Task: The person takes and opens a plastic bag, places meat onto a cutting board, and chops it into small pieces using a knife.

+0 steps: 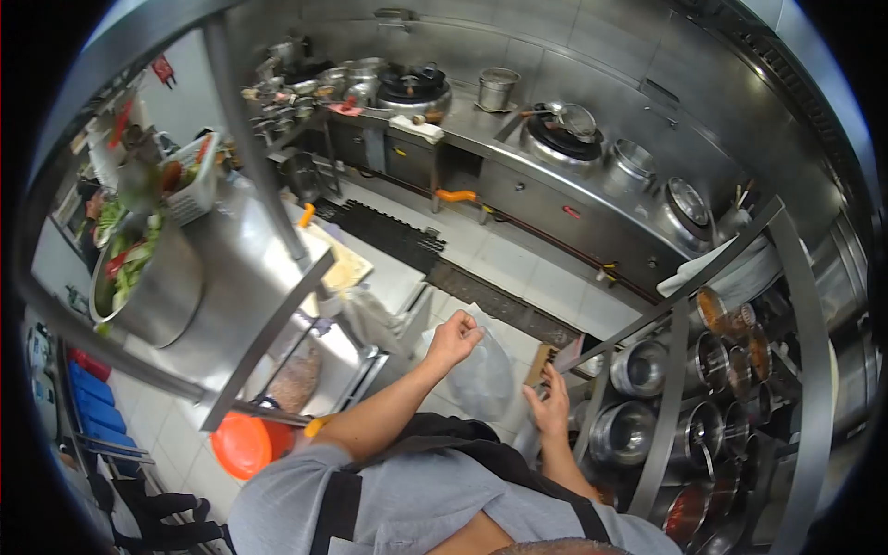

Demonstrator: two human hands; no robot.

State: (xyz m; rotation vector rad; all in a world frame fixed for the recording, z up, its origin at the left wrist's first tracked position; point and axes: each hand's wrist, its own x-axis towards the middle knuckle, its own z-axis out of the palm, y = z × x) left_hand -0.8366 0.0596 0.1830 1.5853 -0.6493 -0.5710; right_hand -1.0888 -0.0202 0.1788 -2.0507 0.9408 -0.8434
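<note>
My left hand (pixel 455 339) is closed in a pinch on the top edge of a translucent plastic bag (pixel 483 381), which hangs down in front of my apron. To the right of the bag, my right hand (pixel 552 404) is raised with thumb and fingers apart, and I see nothing held in it. Just beyond its fingertips shows a small brown cardboard box (pixel 538 364), partly hidden. Close by on the right is a metal rack holding steel pots (pixel 640 368).
A stove counter (pixel 555 190) with woks runs along the far wall. At left, a steel worktop (pixel 236 254) carries a large pot of cut vegetables (pixel 153 287) under a metal frame. An orange bucket (pixel 242 446) stands low at left. A black mat (pixel 384 231) lies on the tiles.
</note>
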